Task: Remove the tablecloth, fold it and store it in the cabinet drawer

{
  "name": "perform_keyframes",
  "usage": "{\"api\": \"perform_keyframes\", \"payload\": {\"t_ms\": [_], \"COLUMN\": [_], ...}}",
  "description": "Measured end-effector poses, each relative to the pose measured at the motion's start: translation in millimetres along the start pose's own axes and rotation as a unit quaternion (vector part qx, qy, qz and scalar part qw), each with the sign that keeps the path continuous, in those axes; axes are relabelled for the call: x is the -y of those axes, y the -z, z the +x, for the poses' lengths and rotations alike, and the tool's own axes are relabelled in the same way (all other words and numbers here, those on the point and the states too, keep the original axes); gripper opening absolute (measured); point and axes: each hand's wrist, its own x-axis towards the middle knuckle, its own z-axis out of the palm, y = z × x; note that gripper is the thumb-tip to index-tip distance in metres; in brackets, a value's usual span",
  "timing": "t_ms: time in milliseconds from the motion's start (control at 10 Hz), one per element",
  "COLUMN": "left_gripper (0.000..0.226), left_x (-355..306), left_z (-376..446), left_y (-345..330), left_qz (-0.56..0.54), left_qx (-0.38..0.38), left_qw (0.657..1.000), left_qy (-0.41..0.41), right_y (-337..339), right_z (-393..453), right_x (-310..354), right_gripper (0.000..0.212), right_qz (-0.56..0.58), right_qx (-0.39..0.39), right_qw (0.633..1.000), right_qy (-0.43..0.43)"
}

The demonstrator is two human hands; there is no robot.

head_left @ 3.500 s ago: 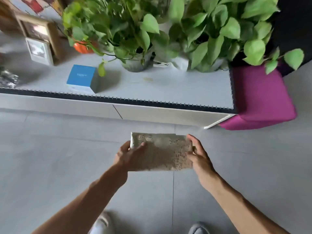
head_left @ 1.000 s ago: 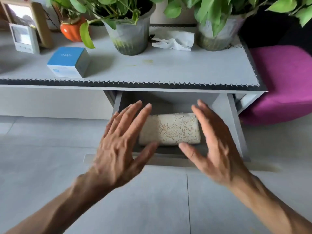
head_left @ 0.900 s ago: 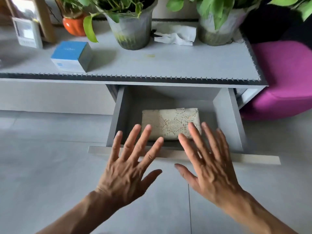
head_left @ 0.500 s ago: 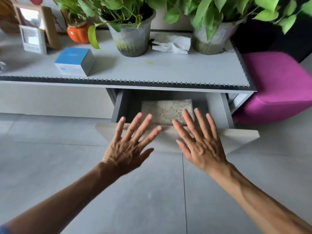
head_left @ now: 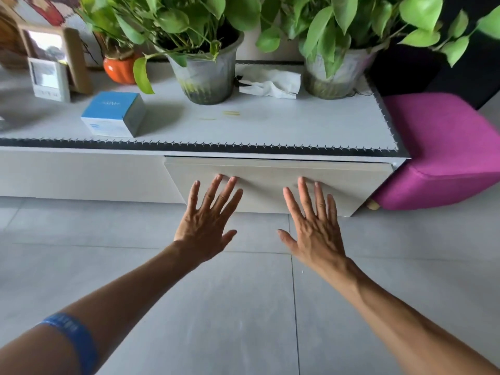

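Two bare hands, the left hand (head_left: 207,226) and right hand (head_left: 315,228), press spread, empty fingers against the pale flat drawer front (head_left: 276,185) of the low white cabinet (head_left: 81,171). The tablecloth is out of sight, presumably inside. The handleless panel likely slides lightly, best pushed mid-panel.

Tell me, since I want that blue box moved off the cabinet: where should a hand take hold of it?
Grip the blue box across its two upright side faces, coming from above and the front. It lies flat with free space around it; leaves hang behind.
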Motion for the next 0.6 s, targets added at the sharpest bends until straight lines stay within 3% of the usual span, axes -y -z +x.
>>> {"api": "perform_keyframes", "payload": {"t_ms": [100,400,500,600], "left_gripper": [0.094,0.096,0.095,0.097], "left_x": [14.6,19.2,16.3,17.3], "left_z": [15.5,26.0,22.6,11.0], "left_y": [-5.8,-6.8,7.0,24.6], "left_qz": [0.029,0.002,-0.033,-0.064], "left_qx": [0.015,0.009,-0.001,-0.046], "left_qw": [0.999,1.0,0.999,0.997], "left_qy": [-0.001,-0.027,-0.025,0.021], "right_y": [-9.5,-22.5,-3.5,12.6], "right_z": [15.4,26.1,21.5,9.0], "right_x": [-23.4,-27.1,-23.5,-26.0], "right_gripper": [0.101,0.102,0.096,0.089], "right_qz": [-0.062,-0.066,-0.026,0.035], "right_qx": [0.009,-0.017,-0.015,-0.07], "right_qw": [0.998,0.997,0.999,0.996], "right_qy": [0.022,0.021,0.036,0.047]}}
